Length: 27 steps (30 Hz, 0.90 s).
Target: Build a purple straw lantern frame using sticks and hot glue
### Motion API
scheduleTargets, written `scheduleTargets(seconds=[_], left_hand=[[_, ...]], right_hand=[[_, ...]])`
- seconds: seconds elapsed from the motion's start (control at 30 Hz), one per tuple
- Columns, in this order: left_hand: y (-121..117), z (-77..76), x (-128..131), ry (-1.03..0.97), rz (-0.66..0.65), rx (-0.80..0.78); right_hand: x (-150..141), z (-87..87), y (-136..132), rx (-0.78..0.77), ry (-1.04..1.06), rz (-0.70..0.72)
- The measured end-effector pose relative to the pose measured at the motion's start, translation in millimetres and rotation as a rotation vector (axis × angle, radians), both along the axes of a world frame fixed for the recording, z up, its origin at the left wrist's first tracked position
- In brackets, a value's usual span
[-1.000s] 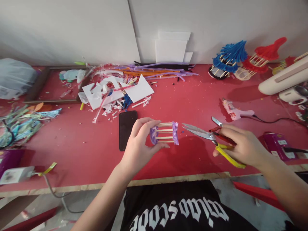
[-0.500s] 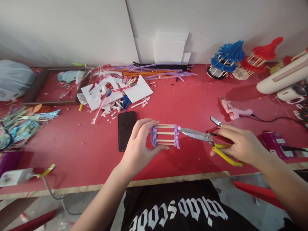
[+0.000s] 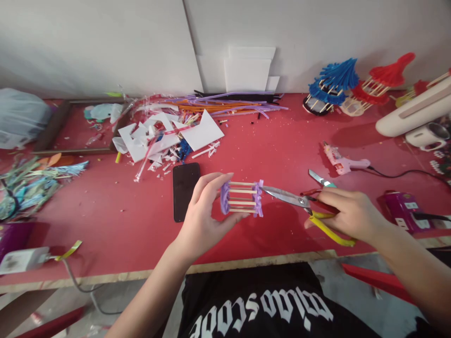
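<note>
Between the fingers and thumb of my left hand (image 3: 207,211) is a small cage-like frame (image 3: 242,197), with pale wooden sticks joining two fuzzy purple ends. My left hand is closed round its left end, and the sticks lie sideways. My right hand (image 3: 347,213) grips scissors (image 3: 289,196) with red and yellow handles. Their blades point left, and the tips meet the frame's right purple end. Whether the tips touch it or pass in front, I cannot tell. A utility knife (image 3: 319,178) lies on the table just beyond my right hand.
Left of the frame lies a black phone (image 3: 185,192). White scraps (image 3: 151,136) and purple and orange stems (image 3: 225,105) are heaped behind. A pink glue gun (image 3: 343,162) with its cord, blue (image 3: 327,89) and red (image 3: 384,84) stick models, and a mug (image 3: 428,136) stand at right.
The frame has turned slightly in my left hand, so its sticks show at a different angle. The scissors have shifted a little left, uncovering more of the knife.
</note>
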<state>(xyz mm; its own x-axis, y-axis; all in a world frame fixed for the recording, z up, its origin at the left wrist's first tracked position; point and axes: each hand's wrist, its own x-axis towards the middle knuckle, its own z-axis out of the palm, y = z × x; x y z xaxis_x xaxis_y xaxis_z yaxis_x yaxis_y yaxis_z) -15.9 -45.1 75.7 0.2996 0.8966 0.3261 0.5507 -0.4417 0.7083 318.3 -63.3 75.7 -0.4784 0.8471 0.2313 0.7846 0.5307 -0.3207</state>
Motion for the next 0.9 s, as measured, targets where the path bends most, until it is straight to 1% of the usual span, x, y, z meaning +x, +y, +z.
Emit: scheduleTargets(seconds=[0.17,0.23,0.37,0.47,0.6,0.77,0.9], left_hand=[[1.3,1.2,-0.1,-0.072,-0.012,-0.011],[1.7,0.9,0.1,-0.099,-0.010,-0.038],[1.8,-1.1,0.5,-0.156,0.012,-0.181],[2.1,-1.9,-0.3,-0.176,0.017,-0.274],[3.3,1.1,-1.0,-0.161,0.014,-0.316],[2.5,5.7,-0.4,-0.166,0.023,-0.366],[0.8,5.1,-1.6,-0.178,0.036,-0.373]], right_hand=[[-1.8,-6.1,0.2,-0.006,0.025,0.008],[-2.3,-6.5,0.3,-0.012,0.039,-0.011],[0.1,-4.4,0.0,-0.021,0.027,-0.067],[3.2,-1.5,-2.2,-0.014,-0.015,-0.059],[4.7,1.0,-5.7,0.041,-0.051,-0.024],[5.5,-0.5,-6.3,0.091,-0.093,-0.050],[7.2,-2.8,-4.2,0.195,-0.121,-0.037]])
